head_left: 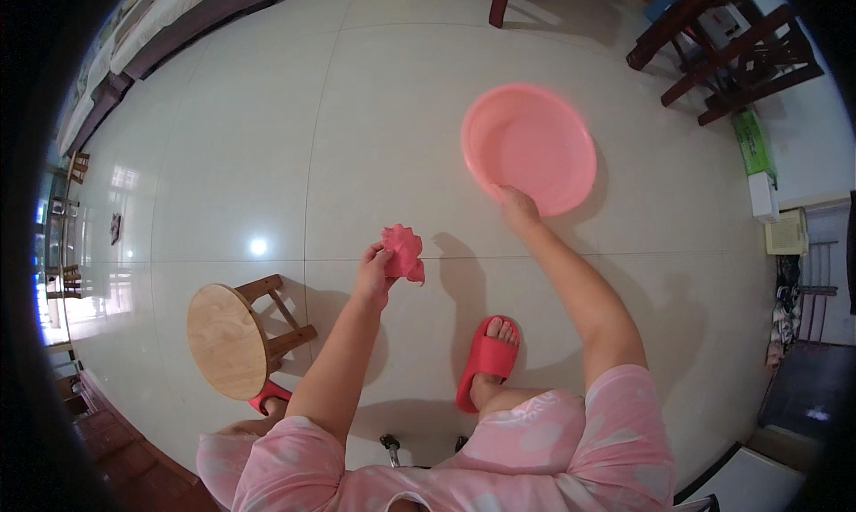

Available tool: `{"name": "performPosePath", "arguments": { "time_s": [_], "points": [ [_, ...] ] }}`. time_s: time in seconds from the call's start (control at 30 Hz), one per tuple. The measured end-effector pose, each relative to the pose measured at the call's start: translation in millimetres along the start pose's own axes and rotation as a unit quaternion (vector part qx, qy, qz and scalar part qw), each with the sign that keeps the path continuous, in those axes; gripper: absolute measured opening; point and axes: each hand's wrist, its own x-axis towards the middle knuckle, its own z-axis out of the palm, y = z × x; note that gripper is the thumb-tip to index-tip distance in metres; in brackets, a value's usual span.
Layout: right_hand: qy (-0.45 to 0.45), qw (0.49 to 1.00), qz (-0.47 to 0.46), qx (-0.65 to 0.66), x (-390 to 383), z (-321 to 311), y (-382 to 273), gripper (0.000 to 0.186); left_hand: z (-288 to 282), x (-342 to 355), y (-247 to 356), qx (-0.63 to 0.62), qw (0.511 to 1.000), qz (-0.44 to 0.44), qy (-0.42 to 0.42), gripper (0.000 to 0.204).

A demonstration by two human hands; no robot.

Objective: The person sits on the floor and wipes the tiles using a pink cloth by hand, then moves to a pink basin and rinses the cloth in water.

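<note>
My right hand point(519, 206) grips the near rim of a round pink plastic basin point(535, 146), its fingers closed over the edge. The basin looks tilted a little, and nothing shows inside it. To the left, my left hand point(375, 271) is closed on a crumpled pink-red piece point(404, 252) with a jagged edge. It could be a cloth or a thin sheet; I cannot tell which. Both arms reach forward over the floor, with a gap between the hands.
A round-topped wooden stool point(227, 342) stands at my left. Red slippers point(489, 359) are on my feet. Glossy floor tiles point(223, 155) lie beneath. Dark wooden chairs point(731, 61) stand far right, with a green box point(753, 143) near them. A sofa point(183, 21) is far left.
</note>
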Motion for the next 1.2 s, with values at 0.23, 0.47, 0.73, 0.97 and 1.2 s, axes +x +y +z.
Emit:
{"name": "performPosePath", "arguments": {
  "time_s": [0.23, 0.47, 0.73, 0.97, 1.2],
  "points": [
    [-0.033, 0.986, -0.154, -0.048, -50, 37, -31, 0.040, -4, -19, 10, -0.007, 1.000, 0.008, -0.013, 0.029],
    [-0.077, 0.980, -0.183, 0.029, -91, 67, -75, 0.040, -10, -37, 18, -0.040, 0.998, 0.036, -0.023, 0.026],
    [-0.284, 0.938, 0.020, 0.196, -126, 87, -124, 0.045, -25, -46, 25, -0.082, 0.995, 0.058, -0.010, 0.023],
    [-0.257, 0.942, -0.077, 0.204, -146, 98, -120, 0.030, -13, -65, 33, -0.105, 0.991, 0.076, -0.039, 0.016],
    [-0.130, 0.931, -0.001, 0.340, -117, 45, -116, 0.027, -4, -66, 29, -0.097, 0.991, 0.072, -0.048, 0.018]
  ]
}}
